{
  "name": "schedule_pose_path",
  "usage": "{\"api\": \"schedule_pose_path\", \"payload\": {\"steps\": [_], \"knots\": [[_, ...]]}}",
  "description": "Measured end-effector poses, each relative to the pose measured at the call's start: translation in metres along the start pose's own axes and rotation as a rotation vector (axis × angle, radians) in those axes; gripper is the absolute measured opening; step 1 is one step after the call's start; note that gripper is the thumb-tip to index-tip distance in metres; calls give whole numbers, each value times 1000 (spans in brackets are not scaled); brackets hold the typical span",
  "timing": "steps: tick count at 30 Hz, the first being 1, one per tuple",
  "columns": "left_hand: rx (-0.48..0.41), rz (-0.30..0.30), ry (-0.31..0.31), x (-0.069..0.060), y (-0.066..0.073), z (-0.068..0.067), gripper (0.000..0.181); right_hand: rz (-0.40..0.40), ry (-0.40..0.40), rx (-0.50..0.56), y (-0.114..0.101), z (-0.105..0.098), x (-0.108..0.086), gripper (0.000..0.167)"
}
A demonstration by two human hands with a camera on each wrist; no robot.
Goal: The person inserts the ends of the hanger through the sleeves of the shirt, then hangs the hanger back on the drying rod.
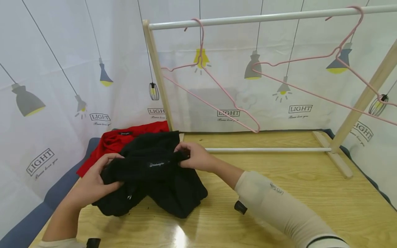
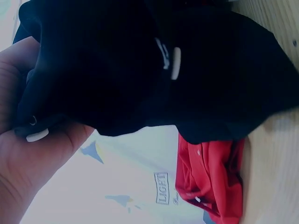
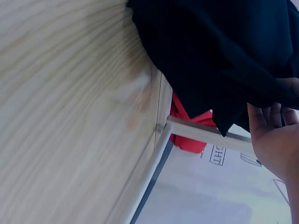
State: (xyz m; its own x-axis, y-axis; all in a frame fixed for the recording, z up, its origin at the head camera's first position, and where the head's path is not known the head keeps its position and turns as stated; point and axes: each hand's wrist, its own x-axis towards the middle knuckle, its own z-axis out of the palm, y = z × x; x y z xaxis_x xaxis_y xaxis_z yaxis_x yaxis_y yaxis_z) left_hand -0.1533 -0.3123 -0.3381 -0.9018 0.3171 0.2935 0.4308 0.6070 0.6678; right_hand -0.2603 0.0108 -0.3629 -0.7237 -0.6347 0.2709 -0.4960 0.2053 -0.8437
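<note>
A black garment [image 1: 183, 189] hangs bunched over the tabletop, its wide band with a small pale label facing up between the hands. Two leg-like parts drop below this band. At the band's left end, my left hand [image 1: 93, 182] grips the cloth between thumb and fingers. The right hand [image 1: 198, 158] pinches the band's other end. In the left wrist view, the black cloth [image 2: 140, 88] covers much of the picture, with small white marks on it. Behind lies a crumpled red garment [image 1: 113, 143] with a dark label, partly hidden by the black one.
A rack with a white top bar [image 1: 248, 21] and wooden posts stands on the wooden table [image 1: 279, 193]. Two pink hangers, a left one [image 1: 217, 84] and a right one [image 1: 297, 90], hang from it. Low down runs a second white bar [image 1: 266, 150]. A lamp-print curtain [image 1: 124, 41] stands behind.
</note>
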Motion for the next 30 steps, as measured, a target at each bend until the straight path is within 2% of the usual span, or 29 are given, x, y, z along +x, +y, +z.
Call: {"api": "schedule_pose_path", "payload": {"steps": [4, 11, 20, 30], "knots": [[-41, 57, -9, 4, 7, 7, 66, 16, -15, 30, 1, -12, -12, 27], [-65, 97, -60, 15, 18, 21, 66, 4, -30, 32, 4, -34, -35, 27], [-85, 125, -134, 37, 30, 40, 67, 31, -10, 48, 7, -62, -60, 27], [-116, 184, -198, 64, 44, 61, 65, 78, 22, 35, 6, -93, -85, 27]]}}
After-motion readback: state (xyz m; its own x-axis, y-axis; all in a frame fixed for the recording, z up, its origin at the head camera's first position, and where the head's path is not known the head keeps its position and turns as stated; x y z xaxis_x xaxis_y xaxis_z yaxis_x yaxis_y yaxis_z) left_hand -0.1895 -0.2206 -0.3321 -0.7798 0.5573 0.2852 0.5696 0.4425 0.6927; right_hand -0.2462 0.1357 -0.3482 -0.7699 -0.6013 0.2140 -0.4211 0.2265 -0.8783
